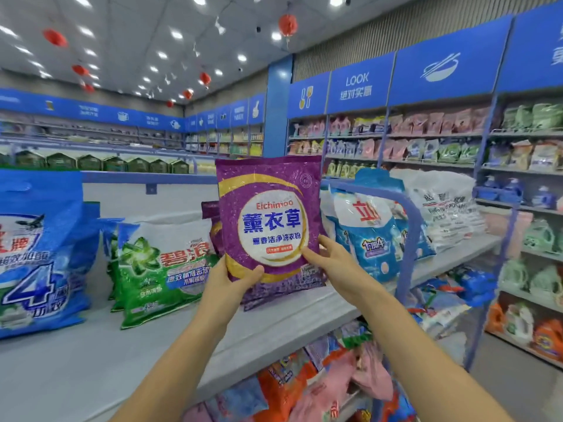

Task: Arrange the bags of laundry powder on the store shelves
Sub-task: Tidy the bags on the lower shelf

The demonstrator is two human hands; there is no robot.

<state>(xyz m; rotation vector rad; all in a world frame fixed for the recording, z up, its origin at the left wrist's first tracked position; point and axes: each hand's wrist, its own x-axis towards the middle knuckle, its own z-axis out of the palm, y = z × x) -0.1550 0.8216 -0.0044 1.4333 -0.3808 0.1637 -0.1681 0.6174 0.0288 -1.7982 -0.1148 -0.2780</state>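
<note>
A purple bag of laundry powder point(269, 214) stands upright over the grey top shelf point(274, 327), held by both hands at its lower corners. My left hand point(234, 283) grips the lower left corner, thumb across the front. My right hand point(330, 258) pinches the lower right edge. Behind and under it sit more purple bags point(283, 289). To the left lean green-and-white bags point(161, 269) and big blue bags point(39, 254). To the right stand light blue bags point(368, 236) and white bags point(441, 208).
A blue metal end frame point(409, 226) rises at the shelf's right end. Lower shelves hold orange, pink and blue packs point(304, 382). Across the aisle on the right, wall shelving point(524, 208) is full of detergent bottles and bags.
</note>
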